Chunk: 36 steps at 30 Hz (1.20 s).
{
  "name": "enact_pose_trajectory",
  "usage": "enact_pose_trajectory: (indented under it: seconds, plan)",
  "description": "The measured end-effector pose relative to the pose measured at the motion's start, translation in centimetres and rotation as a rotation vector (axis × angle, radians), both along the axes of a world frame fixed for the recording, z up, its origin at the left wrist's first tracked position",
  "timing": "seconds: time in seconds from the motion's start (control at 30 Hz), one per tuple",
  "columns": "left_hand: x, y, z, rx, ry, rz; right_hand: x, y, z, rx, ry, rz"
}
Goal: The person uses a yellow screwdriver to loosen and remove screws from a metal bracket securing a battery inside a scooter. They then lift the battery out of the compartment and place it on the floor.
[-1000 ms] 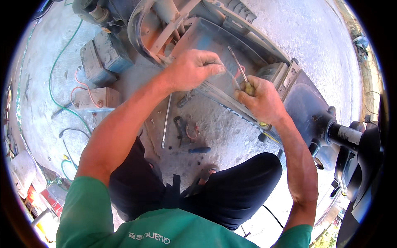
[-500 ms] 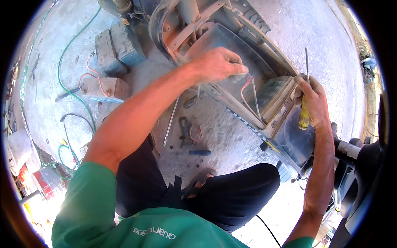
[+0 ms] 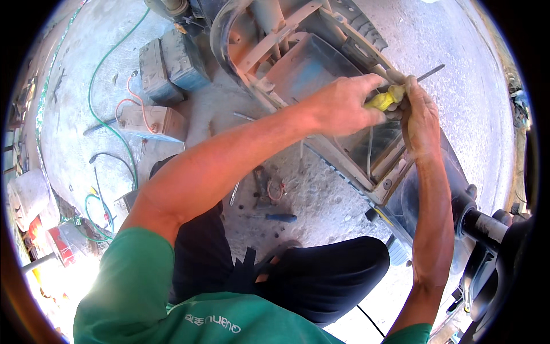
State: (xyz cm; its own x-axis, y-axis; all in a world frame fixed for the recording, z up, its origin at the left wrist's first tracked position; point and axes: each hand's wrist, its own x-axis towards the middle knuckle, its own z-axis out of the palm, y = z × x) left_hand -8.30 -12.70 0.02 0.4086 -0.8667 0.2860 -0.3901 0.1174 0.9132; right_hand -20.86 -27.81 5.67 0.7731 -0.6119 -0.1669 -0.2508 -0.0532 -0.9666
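Observation:
A screwdriver with a yellow handle [image 3: 385, 98] lies across my two hands above an open, dusty metal frame [image 3: 366, 186]. My right hand [image 3: 422, 114] grips it where the handle meets the shaft, and the shaft sticks out past the fingers to the upper right. My left hand [image 3: 346, 106] is at the handle's end, thumb and fingers spread on either side of it; whether they touch it is hard to see. Below the hands, a pale wire [image 3: 370, 152] hangs in the frame's compartment, its upper end hidden behind them.
Several dusty batteries [image 3: 153, 121] stand on the floor at the left, one with red wires. A green hose [image 3: 91, 94] runs past them. Between my legs and the frame lie a blue-handled tool [image 3: 281, 218] and a short red cable [image 3: 277, 192]. Black machine parts [image 3: 487, 229] are at the right.
My left hand has moved right, from the pale wire to the screwdriver's handle. My right hand has tipped the screwdriver from upright to slanting, its handle now pointing left.

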Motion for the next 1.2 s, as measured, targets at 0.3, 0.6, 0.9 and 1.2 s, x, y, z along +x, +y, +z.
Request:
enact_pose_trajectory:
  seconds: [0.3, 0.6, 0.9, 1.2]
  plan:
    - [5.4, 3.5, 3.4, 0.530, -0.518, -0.060, -1.6, -1.6, 0.6, -1.274, 0.662, 0.001]
    - [4.7, -2.0, -0.3, 0.923, -0.597, -0.364, -2.2, 1.1, -1.6, -1.374, 0.746, -0.066]
    - [4.4, -4.7, -3.2, 1.011, -0.411, -0.461, -2.1, 1.4, -1.8, -1.382, 0.690, -0.082]
    - [7.5, -7.4, -7.5, 1.137, -0.360, -0.655, -1.6, 1.2, -2.1, -1.337, 0.668, -0.076]
